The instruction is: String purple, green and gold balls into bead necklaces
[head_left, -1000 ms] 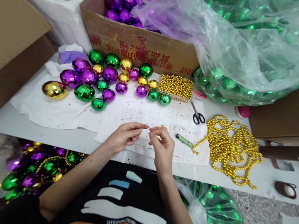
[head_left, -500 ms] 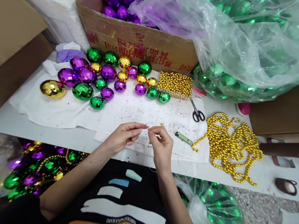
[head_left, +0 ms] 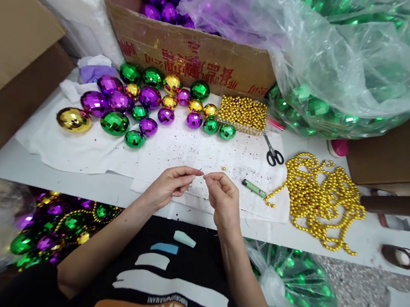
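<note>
My left hand [head_left: 173, 185] is closed in a pinch, with a hair-thin strand showing at its fingertips; whether that is thread or a needle is too fine to tell. Facing it, my right hand [head_left: 221, 193] pinches thumb to forefinger, the two sets of fingertips almost meeting. A fine pale thread [head_left: 211, 229] loops down below my right hand at the table edge. Just beyond the fingers, a single gold bead [head_left: 223, 168] lies on the white cloth [head_left: 173, 150]. To the right rests a green lighter [head_left: 254, 188].
Shiny faceted purple, green and gold ornaments [head_left: 115, 123] cluster at the left. A tray of gold beads [head_left: 242, 113], black scissors [head_left: 274, 157] and gold bead strands [head_left: 316, 199] lie rightward. Behind stand a cardboard box [head_left: 190, 58] and a clear bag of green ornaments [head_left: 360, 80].
My right fingertips have drawn slightly apart from the left ones, and the right hand has turned a little. The whole view has shifted slightly; the things on the table lie as before.
</note>
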`<act>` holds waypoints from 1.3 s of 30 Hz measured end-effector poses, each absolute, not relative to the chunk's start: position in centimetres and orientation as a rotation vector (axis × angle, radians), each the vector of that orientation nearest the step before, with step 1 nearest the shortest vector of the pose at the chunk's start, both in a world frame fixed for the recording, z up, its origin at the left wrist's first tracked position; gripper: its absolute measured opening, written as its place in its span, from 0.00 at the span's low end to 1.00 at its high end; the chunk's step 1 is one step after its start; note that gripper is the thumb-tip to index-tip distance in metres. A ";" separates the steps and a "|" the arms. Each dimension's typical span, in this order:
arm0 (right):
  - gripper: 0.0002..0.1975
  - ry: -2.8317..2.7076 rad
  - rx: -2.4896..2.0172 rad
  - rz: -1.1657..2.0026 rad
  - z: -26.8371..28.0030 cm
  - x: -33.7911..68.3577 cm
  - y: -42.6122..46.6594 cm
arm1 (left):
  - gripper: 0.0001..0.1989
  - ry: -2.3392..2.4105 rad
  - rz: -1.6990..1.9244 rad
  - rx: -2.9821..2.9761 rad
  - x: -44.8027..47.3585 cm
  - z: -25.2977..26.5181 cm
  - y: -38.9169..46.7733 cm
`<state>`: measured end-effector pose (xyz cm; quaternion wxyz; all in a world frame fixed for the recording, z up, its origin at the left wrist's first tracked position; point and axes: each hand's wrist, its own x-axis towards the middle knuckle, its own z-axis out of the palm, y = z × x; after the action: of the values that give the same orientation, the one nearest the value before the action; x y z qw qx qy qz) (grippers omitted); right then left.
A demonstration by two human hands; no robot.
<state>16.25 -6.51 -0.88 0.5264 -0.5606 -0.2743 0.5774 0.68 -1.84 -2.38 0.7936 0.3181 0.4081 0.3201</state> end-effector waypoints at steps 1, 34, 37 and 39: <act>0.15 -0.657 -1.340 1.360 -1.0 16.2 -6.5 | 0.17 0.876 0.687 0.679 0.7 -2.4 -1.9; 0.07 -1.121 -1.452 0.872 -0.4 15.1 -6.8 | 0.18 0.877 0.666 0.635 1.0 -3.1 -2.5; 0.07 -1.124 -1.458 0.875 -0.5 15.1 -6.8 | 0.18 0.873 0.671 0.647 0.9 -3.2 -2.5; 0.07 -1.127 -1.460 0.877 -0.5 15.1 -6.8 | 0.18 0.874 0.674 0.657 0.9 -3.3 -2.5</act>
<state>15.10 -6.80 -0.53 0.5224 -0.6096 -0.4706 0.3661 0.89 -2.50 -3.27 0.8008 0.3064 0.4075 0.3142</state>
